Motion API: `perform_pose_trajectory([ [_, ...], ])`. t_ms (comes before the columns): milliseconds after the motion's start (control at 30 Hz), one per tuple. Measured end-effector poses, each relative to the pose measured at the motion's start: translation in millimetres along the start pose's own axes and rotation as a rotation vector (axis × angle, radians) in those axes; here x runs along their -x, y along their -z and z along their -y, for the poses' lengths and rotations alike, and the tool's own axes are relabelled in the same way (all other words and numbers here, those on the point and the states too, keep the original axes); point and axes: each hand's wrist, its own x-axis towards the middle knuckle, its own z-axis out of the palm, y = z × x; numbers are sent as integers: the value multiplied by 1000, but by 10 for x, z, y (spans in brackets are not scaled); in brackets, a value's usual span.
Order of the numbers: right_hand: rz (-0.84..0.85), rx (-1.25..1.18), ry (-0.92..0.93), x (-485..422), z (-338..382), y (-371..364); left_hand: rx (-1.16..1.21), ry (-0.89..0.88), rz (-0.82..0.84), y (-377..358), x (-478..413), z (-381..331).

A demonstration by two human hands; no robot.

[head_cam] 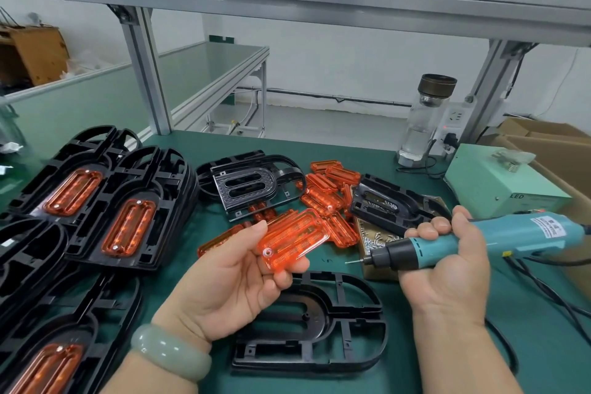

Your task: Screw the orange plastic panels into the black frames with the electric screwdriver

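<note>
- One orange panel (292,238), translucent and ribbed, is lying in the left hand (230,281), fingers curling under it, thumb pinching, above one bare black frame (335,323).
- The right hand (447,269) is gripping one teal electric screwdriver (473,241), bit pointing left.
- Loose panels (329,192) are piling behind, between two more bare frames.
- Three panelled stacks (128,221) are sitting left on the green mat (543,355); aluminium shelving (144,73) is standing overhead.

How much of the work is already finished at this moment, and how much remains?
Done: several black frames stacked on the left already carry orange panels with screws showing.
In hand: the left hand holds one orange panel, and the right hand grips the electric screwdriver.
Left: the empty frame below the hands, more empty frames behind, and a pile of loose panels.
</note>
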Motion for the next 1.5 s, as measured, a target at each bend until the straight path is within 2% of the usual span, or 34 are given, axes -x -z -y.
perform_pose_trajectory([
  [467, -24, 1, -2, 1, 9, 0, -52, -9, -23, -31, 55, 4],
  [533, -26, 3, -2, 0, 11, -2, -207, -84, -123, -42, 79, -5],
  [667, -28, 4, -9, -4, 9, -8, -680, -285, -305, -47, 150, -57],
  [800, -23, 15, -18, -6, -3, -22, -1274, -304, -409, -41, 241, -90],
  [900, -19, 14, -22, 8, 7, -27, -1503, -314, -436, -83, 283, -32],
  [1067, -12, 4, -31, 25, 19, -35, -1622, -369, -456, -137, 220, 134],
  [1233, -8, -4, -41, 27, 21, -33, -1639, -362, -554, -67, 189, 239],
  [1500, -7, -1, -47, 23, 17, -23, -1675, -344, -565, -21, 175, 218],
])
